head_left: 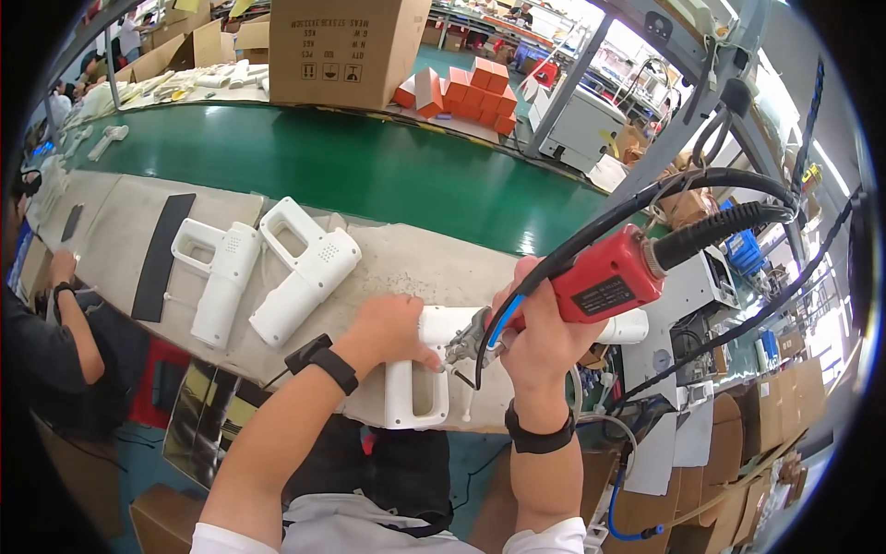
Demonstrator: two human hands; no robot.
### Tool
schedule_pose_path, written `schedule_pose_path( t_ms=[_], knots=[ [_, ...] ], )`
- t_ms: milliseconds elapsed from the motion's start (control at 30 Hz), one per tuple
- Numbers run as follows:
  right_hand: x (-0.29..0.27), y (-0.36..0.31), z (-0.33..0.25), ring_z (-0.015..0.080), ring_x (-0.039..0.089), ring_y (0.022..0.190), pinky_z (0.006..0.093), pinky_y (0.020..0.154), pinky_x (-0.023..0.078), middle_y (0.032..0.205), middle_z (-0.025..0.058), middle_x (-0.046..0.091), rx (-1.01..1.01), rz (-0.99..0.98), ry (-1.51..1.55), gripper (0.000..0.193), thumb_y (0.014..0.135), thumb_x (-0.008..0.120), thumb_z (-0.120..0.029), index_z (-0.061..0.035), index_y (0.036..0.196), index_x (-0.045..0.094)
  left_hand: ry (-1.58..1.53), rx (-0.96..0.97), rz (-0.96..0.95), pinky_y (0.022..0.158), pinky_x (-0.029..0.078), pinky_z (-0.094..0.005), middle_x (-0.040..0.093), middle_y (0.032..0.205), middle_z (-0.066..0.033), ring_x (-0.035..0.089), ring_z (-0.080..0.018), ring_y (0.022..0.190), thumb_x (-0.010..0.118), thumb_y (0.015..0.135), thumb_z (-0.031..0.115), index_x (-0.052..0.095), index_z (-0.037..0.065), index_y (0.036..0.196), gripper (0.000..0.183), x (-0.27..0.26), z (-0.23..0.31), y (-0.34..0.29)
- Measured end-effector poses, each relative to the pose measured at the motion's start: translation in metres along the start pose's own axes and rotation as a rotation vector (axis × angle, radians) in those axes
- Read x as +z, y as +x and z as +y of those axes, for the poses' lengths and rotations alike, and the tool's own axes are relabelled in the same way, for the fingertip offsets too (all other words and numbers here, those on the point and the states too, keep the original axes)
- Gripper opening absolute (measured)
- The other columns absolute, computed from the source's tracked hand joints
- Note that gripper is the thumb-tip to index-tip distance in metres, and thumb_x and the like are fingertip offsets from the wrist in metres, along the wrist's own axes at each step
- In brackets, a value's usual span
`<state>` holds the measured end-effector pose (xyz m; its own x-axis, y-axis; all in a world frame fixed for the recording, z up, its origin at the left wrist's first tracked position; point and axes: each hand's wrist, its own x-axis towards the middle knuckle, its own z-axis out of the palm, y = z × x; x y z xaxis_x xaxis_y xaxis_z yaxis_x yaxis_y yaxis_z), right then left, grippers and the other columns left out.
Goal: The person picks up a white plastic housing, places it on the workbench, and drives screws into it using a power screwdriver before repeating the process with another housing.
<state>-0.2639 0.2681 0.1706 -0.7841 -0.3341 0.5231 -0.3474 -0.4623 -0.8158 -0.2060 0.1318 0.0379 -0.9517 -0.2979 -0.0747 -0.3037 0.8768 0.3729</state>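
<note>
By the near edge of the bench (397,247), a white housing (443,323) is held at its body by the bent fingers of the left hand (392,328). A red power driver (604,277) is gripped in the wrapped fingers of the right hand (540,337), its metal nose at the housing. Work on this piece seems under way, unfinished. Toward the bench's left end, a slim housing (221,286) and a tilted housing (305,286) are laid down; whether either is finished cannot be told.

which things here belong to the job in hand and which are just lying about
Job: red tool in right hand; white housing at left hand; probably two similar housings.
Apparently lying about: dark strip, large cardboard box, orange boxes.
</note>
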Motion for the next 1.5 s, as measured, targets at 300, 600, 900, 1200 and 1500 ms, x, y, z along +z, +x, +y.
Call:
schedule_pose_path(
  t_ms=[300,600,900,1200,1500],
  knots=[
    [0.012,-0.011,0.032,0.0091,0.051,0.043,0.0221,0.038,0.038,0.063,0.0037,0.057,-0.002,0.026,-0.1,0.015,0.078,0.066,0.0,0.0022,0.088,0.055,0.012,0.036,0.084,0.086,0.048,-0.0367,0.062,0.104,-0.013,0.058,-0.0287,0.103,0.079,0.062,0.043,0.058,0.003,0.104,0.062,0.004,-0.001,-0.002],
    [0.009,0.005,-0.029,0.0141,0.054,0.046,0.024,0.037,0.039,0.061,0.0062,0.056,-0.076,0.024,0.089,0.011,0.086,0.06,-0.008,0.0007,0.089,0.054,-0.473,-0.206,0.113,0.105,0.029,-0.0464,0.044,0.13,-0.0265,0.037,-0.0406,0.126,0.083,0.055,0.05,0.036,-0.001,0.136,0.107,0.017,-0.025,-0.058],
    [0.051,0.02,0.026,0.0093,0.046,0.036,0.0217,0.037,0.032,0.053,0.0032,0.054,-0.079,0.024,-0.049,0.011,0.083,0.065,-0.007,0.0022,0.079,0.06,-0.359,-0.199,0.125,0.109,0.013,-0.0506,0.042,0.137,-0.0213,0.016,-0.0443,0.134,0.077,0.056,0.061,0.033,0.008,0.142,0.11,0.036,-0.013,-0.058],
    [0.061,0.019,0.035,0.0086,0.046,0.037,0.0221,0.037,0.031,0.049,0.0018,0.051,0.044,0.032,-0.043,0.011,0.083,0.066,-0.008,0.0011,0.08,0.061,-0.375,-0.175,0.102,0.109,0.01,-0.0505,0.046,0.135,-0.0166,0.017,-0.0436,0.133,0.078,0.057,0.058,0.034,0.007,0.141,0.108,0.028,-0.014,-0.056],
    [0.06,0.009,0.06,0.0088,0.049,0.042,0.0227,0.04,0.036,0.057,0.0017,0.054,0.058,-0.038,-0.066,0.008,0.083,0.064,-0.005,0.0021,0.083,0.06,-0.423,-0.222,0.174,0.108,0.013,-0.0502,0.046,0.132,-0.0208,0.017,-0.0451,0.133,0.081,0.056,0.054,0.039,0.009,0.138,0.103,0.036,-0.011,-0.055]
  ],
)
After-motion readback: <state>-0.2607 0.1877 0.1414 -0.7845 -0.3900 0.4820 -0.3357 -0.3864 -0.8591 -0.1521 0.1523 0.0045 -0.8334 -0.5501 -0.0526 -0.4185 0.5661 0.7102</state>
